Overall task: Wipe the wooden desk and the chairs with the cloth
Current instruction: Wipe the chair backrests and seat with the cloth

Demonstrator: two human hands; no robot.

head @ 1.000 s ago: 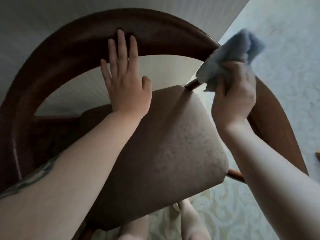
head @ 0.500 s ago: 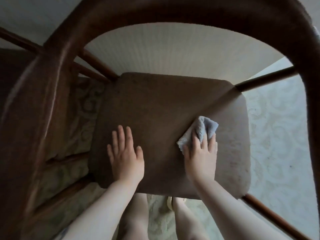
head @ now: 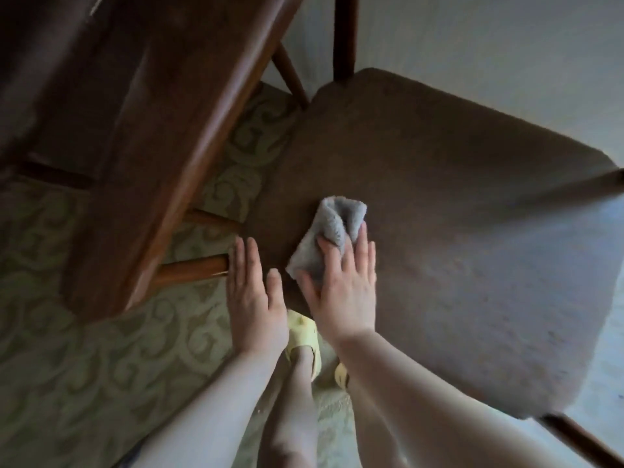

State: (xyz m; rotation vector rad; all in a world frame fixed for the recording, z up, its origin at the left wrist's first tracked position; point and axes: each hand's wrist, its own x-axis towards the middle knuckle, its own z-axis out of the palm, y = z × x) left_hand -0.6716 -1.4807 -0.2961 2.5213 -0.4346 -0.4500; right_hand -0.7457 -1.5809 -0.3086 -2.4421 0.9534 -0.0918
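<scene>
I look straight down on a chair with a brown padded seat (head: 456, 214) and a dark wooden curved frame (head: 162, 136) running along its left side. A crumpled grey cloth (head: 332, 231) lies on the seat near its front left corner. My right hand (head: 344, 285) presses flat on the cloth, fingers gripping its folds. Just left of it, my left hand (head: 253, 295) rests flat on the seat's front left corner, fingers together and reaching past the edge over a wooden rung (head: 192, 268), holding nothing.
A green patterned carpet (head: 67, 349) covers the floor on the left. My legs and yellow slippers (head: 304, 339) stand below the seat's front edge. More chair rungs cross at the bottom right (head: 580, 440) and at the top (head: 344, 32). Pale floor lies beyond the seat.
One second ago my right hand wiped the curved backrest with the cloth. Both hands then dropped to the seat, and since half a second ago they have slid left toward the front left corner.
</scene>
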